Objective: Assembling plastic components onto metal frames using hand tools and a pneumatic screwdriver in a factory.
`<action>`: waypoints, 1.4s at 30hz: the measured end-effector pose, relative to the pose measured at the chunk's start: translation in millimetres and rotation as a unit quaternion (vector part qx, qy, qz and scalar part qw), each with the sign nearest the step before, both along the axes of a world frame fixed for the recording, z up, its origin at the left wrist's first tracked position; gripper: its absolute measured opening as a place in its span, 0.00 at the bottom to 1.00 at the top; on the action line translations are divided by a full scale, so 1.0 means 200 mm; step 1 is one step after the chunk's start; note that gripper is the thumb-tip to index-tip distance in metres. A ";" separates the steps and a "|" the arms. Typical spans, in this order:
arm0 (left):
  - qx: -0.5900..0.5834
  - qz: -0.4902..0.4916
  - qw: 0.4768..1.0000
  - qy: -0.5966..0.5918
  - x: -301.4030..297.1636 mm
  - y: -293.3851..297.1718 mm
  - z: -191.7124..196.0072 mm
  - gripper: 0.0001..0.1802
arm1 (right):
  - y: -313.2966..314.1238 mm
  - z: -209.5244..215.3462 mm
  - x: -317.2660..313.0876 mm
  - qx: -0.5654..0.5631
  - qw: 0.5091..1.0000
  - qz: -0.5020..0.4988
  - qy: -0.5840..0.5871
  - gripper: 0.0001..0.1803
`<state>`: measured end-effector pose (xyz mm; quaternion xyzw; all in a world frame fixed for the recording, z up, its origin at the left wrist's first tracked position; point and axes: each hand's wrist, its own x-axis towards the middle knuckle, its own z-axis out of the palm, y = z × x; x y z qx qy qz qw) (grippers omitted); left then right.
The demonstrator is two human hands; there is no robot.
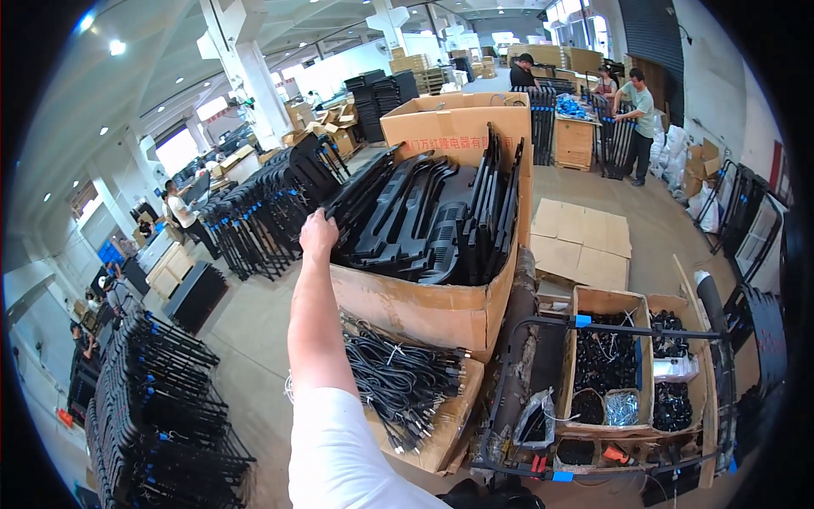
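Note:
My left hand (pixel 318 233) reaches forward and closes on the near end of a long black plastic part (pixel 360 199) at the left edge of a big cardboard box (pixel 424 310). The box holds several such black moulded parts (pixel 441 216), stacked and leaning on edge. My left arm in a white sleeve runs up from the lower edge. My right hand is out of the picture.
A low carton of bundled black cables (pixel 398 382) lies below the big box. Small cardboard bins of black parts (pixel 632 360) stand at the right behind a black metal frame (pixel 593 322). Stacked black frames (pixel 161 424) fill the left floor. Other people work at the back right (pixel 640 123) and far left (pixel 182 216).

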<state>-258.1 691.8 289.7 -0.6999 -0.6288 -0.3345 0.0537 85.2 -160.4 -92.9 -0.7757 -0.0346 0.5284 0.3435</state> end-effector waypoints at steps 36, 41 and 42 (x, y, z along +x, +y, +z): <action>-0.192 -0.677 0.704 -0.096 0.38 -2.57 -1.06 0.26 | 1.47 0.69 0.11 0.482 0.861 -0.162 -0.027 0.28; -0.207 -0.543 0.801 -0.144 0.27 -2.48 -1.17 0.16 | 1.68 0.33 -0.01 0.422 0.894 -0.150 0.007 0.31; -0.221 -0.500 0.821 -0.165 0.26 -2.48 -1.16 0.15 | 1.73 0.28 -0.05 0.433 0.889 -0.146 0.015 0.31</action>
